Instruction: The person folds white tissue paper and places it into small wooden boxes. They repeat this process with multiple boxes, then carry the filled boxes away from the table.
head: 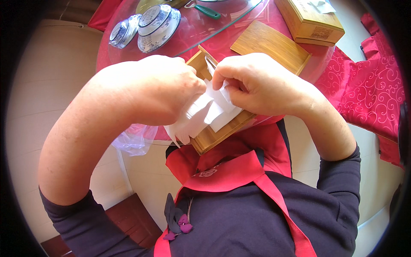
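An open bamboo tissue box (pixel 221 137) stands at the near edge of the round table, with white paper tissues (pixel 219 102) in and over it. My left hand (pixel 167 90) is closed on a bunch of tissues that hangs over the box's left side; its fingertips are partly hidden. Across from it, my right hand (pixel 249 83) pinches white tissue between thumb and fingers above the box. The bamboo lid (pixel 269 45) lies flat on the table beyond my right hand.
Blue-and-white bowls (pixel 159 29) sit upside down on the glass turntable, near a green-handled tool (pixel 208 12). A closed wooden tissue box (pixel 316 27) stands at the back right. A clear plastic bag (pixel 136 139) hangs at the table's near left edge. Red patterned cloth (pixel 372 96) covers something at right.
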The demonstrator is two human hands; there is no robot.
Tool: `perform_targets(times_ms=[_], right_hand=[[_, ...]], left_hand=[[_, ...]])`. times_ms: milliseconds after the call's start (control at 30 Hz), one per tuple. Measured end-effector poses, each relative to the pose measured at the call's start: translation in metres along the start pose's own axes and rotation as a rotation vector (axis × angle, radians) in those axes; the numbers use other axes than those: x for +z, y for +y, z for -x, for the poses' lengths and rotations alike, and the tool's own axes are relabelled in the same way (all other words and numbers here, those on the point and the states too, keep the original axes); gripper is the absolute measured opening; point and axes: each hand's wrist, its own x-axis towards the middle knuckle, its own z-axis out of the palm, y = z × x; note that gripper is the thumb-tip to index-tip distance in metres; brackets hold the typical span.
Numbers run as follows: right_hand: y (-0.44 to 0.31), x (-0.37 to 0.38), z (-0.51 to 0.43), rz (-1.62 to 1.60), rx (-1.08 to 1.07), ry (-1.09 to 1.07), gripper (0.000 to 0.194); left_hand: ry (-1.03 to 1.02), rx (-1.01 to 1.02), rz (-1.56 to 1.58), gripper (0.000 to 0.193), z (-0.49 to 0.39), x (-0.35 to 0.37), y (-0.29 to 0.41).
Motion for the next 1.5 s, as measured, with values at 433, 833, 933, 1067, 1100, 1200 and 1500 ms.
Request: perform_targets(times_ms=[433,833,933,1067,1100,1200,1500], right_hand=[[-0.004,0.001,0.008,0.116,-0.130,-0.062,0.019],[-0.030,0.012,0.029,0.306,-0.100,-0.200,0.025],[-0.039,0.012,0.023,0.298,-0.051,-0.396,0.038],[-0.045,0.015,0.010,0.212,-0.045,-0.592,0.041],[-0.046,0.017,0.008,0.194,-0.056,-0.631,0.041],[-0.047,0.023,0.007,0.194,-0.022,-0.696,0.038],[-0.058,0.017,0.036,0.069,-0.267,-0.404,0.036]], left_hand=[[-0.012,0.050,0.002,0.036,0.000,0.005,-0.001],[0.061,0.197,-0.065,0.030,-0.006,0.009,0.000],[0.005,0.173,-0.090,0.030,-0.010,0.006,-0.002],[-0.012,0.154,-0.077,0.030,-0.013,0.003,-0.001],[-0.018,0.153,-0.067,0.030,-0.014,0.002,0.000],[-0.043,0.091,-0.057,0.031,-0.020,0.000,0.000],[0.248,0.251,-0.054,0.031,-0.044,0.024,-0.001]])
